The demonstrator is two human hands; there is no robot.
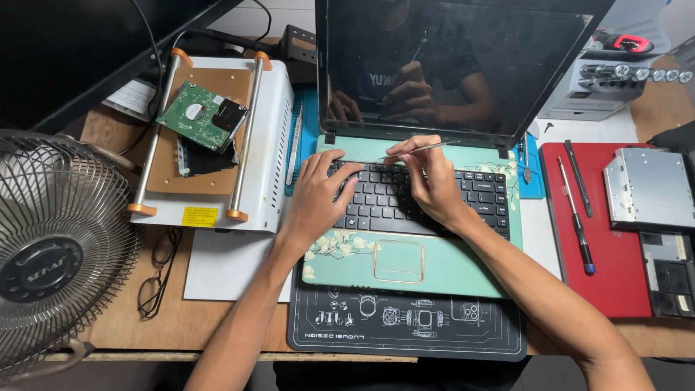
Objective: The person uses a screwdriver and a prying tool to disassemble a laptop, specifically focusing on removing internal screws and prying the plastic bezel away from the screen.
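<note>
Right hand (431,181) pinching thin metal pry tool (420,150), long axis near-horizontal, tip leftward at keyboard (413,199) top edge. Left hand (322,192) fingers spread, flat on keys, gripping nothing.

Both bare forearms reach forward, hands close together

Left hand (318,195) lies palm down, fingers spread and slightly curled; right hand (427,177) is bent at the wrist, fingertips pinched together just beside the left fingertips
</note>
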